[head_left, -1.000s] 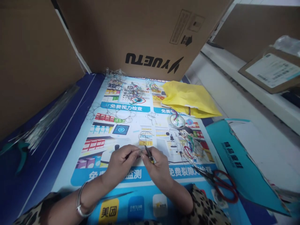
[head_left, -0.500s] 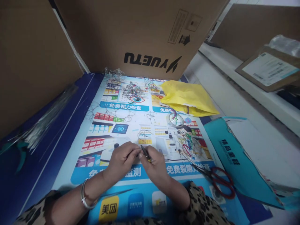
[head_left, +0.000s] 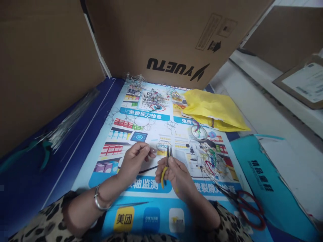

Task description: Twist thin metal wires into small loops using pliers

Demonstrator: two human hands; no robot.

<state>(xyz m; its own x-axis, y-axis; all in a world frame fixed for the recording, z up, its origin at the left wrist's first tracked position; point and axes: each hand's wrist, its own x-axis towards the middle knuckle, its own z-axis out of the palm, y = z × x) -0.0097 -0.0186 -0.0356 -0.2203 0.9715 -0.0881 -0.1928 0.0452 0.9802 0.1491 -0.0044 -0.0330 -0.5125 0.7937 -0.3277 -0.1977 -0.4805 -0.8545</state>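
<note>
Yellow-handled pliers (head_left: 164,173) rest in my right hand (head_left: 176,174), their dark jaws pointing away from me and slightly parted. To their left, my left hand (head_left: 137,156) is closed in a pinch, fingertips together; something thin and shiny seems to be at the tips, too small to name. Beyond both hands a small tangle of fine wire (head_left: 164,146) lies on the printed sheet (head_left: 151,132). A bundle of straight silvery wires (head_left: 72,119) lies at the left, close to teal-handled pliers (head_left: 45,153).
Red-handled scissors (head_left: 249,208) and coloured thread or wire (head_left: 210,161) lie at the right. A tape roll (head_left: 199,133) sits near a yellow bag (head_left: 214,109). A teal cardboard piece (head_left: 267,178) flanks the sheet. A large carton (head_left: 171,37) stands behind. Tweezers (head_left: 132,204) lie in front.
My hands have moved apart. The pliers in my right hand have turned so that their jaws point forward. The whole view has shifted, moving the scene to the right.
</note>
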